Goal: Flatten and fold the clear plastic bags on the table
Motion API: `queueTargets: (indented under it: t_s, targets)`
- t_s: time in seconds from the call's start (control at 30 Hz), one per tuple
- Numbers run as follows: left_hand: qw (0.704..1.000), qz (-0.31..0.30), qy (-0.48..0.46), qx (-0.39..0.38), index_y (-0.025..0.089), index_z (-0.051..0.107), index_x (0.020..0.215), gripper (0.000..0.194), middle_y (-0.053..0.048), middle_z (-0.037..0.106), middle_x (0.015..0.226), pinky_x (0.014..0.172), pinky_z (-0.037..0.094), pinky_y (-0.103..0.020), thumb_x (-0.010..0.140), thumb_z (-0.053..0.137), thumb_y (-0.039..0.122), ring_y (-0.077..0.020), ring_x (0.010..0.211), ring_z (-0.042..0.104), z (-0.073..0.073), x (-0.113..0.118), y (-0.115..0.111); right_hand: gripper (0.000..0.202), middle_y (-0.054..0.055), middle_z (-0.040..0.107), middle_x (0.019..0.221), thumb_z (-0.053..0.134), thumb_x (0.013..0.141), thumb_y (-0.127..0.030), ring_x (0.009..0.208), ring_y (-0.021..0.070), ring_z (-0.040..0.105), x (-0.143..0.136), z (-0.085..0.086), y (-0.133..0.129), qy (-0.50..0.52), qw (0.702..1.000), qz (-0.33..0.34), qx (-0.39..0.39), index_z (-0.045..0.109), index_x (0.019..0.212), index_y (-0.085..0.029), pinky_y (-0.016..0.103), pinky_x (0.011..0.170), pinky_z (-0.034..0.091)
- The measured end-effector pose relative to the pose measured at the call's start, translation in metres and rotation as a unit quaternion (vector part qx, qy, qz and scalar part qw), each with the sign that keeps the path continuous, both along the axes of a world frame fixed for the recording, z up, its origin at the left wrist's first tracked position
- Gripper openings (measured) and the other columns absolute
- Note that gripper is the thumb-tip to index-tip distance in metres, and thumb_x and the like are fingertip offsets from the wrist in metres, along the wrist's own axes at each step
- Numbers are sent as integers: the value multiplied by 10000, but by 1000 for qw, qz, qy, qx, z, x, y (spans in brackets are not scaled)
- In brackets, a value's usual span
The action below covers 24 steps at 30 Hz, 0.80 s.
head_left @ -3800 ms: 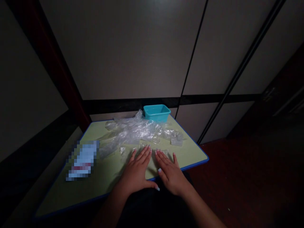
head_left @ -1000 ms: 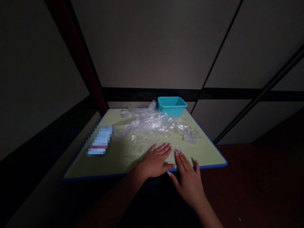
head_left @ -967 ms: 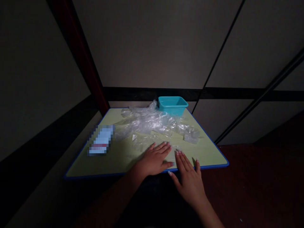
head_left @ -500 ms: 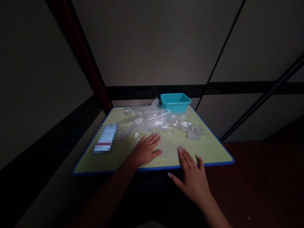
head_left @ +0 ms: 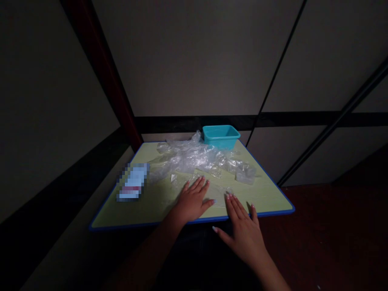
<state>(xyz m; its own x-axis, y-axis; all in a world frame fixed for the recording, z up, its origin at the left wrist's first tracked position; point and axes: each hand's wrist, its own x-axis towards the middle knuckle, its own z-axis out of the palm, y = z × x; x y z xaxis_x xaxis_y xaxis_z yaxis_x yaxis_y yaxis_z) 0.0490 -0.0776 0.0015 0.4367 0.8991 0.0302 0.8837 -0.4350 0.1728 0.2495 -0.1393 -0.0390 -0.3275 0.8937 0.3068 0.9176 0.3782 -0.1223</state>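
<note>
Clear plastic film [head_left: 220, 197] is seen in the head view, spread toward five o'clock on the yellow-green table [head_left: 136, 214]. It is partly covered at six o'clock by the left hand [head_left: 192, 202] and met at its right end by the fingertips of the right hand [head_left: 246, 230]; both are held flat and open, with nothing grasped. Crumpled plastic [head_left: 194, 158] is heaped at twelve, a turquoise tub [head_left: 222, 143] is set at one, and a pixelated item [head_left: 133, 182] is laid at nine.
</note>
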Motion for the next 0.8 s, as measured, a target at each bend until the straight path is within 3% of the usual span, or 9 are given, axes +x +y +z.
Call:
queueTargets:
  t_s: [0.23,0.6,0.7,0.8]
  targets:
    - [1000,10,3,-2,201,236,1492,640,-67,180,1568,1155,159,-494,956,300,544,-212,1451,148,1,0,0,946,135,268,1534,530,823,-562,1394,317,285,0,1,1,8,1000,-2,-22,19,1525,-185,602,1114,66]
    - [996,80,3,27,232,323,1466,591,-79,231,1551,1140,186,-502,961,300,538,-240,1441,179,-5,-2,5,939,128,256,1536,549,807,-607,1404,311,263,1,11,0,32,997,9,-63,100,1522,-195,621,1122,76]
    - [996,82,4,29,232,319,1468,597,-74,223,1553,1139,182,-504,959,299,542,-238,1444,166,-7,-2,5,803,112,295,1526,484,859,-597,1390,306,298,10,17,5,46,998,11,-49,177,1509,-241,640,1112,88]
    - [996,83,5,31,235,320,1468,598,-71,221,1553,1137,182,-511,957,299,545,-243,1444,168,-9,-1,6,586,91,323,1522,389,937,-463,1392,280,301,23,23,22,65,997,-34,0,272,1478,-272,643,1106,103]
